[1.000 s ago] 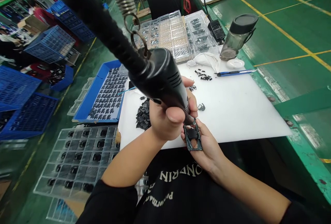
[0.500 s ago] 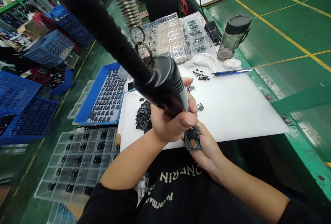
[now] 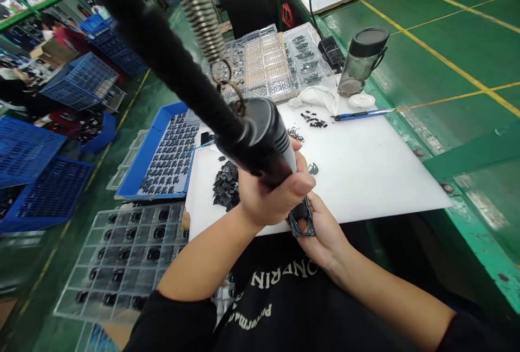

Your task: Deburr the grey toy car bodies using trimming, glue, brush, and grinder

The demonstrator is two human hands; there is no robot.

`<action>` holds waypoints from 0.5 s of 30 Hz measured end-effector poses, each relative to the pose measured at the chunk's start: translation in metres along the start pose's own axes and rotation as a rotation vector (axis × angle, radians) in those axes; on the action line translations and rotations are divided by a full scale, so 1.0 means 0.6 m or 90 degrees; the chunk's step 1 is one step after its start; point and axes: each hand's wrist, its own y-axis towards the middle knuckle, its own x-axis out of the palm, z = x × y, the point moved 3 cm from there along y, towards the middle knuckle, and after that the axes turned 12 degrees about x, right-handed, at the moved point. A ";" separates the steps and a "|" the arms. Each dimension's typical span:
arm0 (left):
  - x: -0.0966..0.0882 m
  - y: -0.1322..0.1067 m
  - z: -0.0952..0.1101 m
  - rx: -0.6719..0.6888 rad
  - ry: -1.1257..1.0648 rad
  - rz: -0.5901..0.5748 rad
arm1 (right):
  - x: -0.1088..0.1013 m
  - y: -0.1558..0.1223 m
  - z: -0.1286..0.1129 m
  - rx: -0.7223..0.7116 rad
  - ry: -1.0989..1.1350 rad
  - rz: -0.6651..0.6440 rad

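Observation:
My left hand (image 3: 270, 192) is wrapped round the lower end of a black rotary tool (image 3: 260, 138) that hangs from a spring (image 3: 195, 0) and a thick black cable. Its tip points down onto a small black plastic frame part (image 3: 303, 221). My right hand (image 3: 325, 233) grips that part from below, at the near edge of the white work board (image 3: 365, 162). Both hands are closed. The tool's tip is hidden behind my left thumb.
A heap of black parts (image 3: 225, 184) lies on the board left of my hands. Clear compartment trays (image 3: 268, 62), a lidded jug (image 3: 359, 62) and a blue knife (image 3: 361, 115) are at the far edge. A blue tray of parts (image 3: 170, 151) and clear trays (image 3: 122, 254) sit left.
The tool and my left hand have dropped slightly toward the part. My right hand keeps the part in the same place.

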 end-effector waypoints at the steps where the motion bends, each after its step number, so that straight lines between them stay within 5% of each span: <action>1: 0.000 -0.001 0.000 0.003 0.001 -0.002 | 0.001 0.000 0.001 -0.001 0.000 0.002; 8: -0.030 0.035 0.017 0.031 0.058 0.055 | -0.001 -0.008 -0.012 -0.029 -0.138 0.038; 11: -0.039 0.075 0.018 0.082 0.080 0.094 | -0.001 -0.008 -0.044 -0.217 -0.487 0.005; 15: -0.041 0.101 -0.038 0.031 0.116 0.106 | 0.006 0.004 -0.058 -0.536 -1.070 -0.188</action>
